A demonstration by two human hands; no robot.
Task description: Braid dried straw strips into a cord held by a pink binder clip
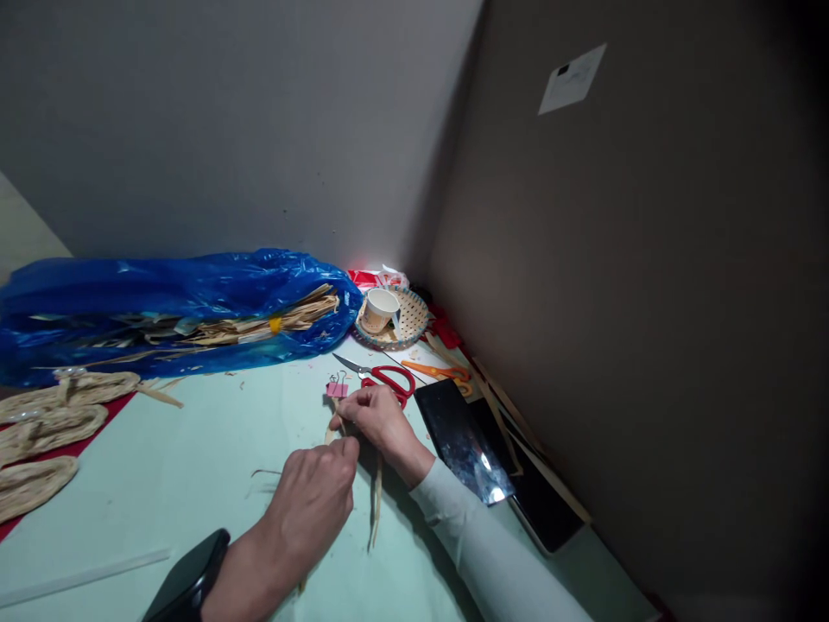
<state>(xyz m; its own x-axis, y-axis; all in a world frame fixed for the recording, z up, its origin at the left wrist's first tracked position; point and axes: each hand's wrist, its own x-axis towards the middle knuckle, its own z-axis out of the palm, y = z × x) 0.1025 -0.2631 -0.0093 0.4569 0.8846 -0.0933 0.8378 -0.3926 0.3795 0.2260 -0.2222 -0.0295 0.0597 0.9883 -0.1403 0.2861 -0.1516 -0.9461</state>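
Observation:
A pink binder clip sits at the upper end of some pale, flat straw strips. Just below the clip, my right hand pinches the strips between thumb and fingertips. My left hand is closed, knuckles up, around the strips a little nearer to me; its fingertips are largely hidden. One loose straw end hangs down under my right wrist. Red-handled scissors lie right behind my right hand, blades pointing left.
Behind lies a blue plastic bag with a straw bundle. A woven basket holds a paper cup. Orange scissors and a dark phone lie right. Woven straw pieces and a clear strip lie left.

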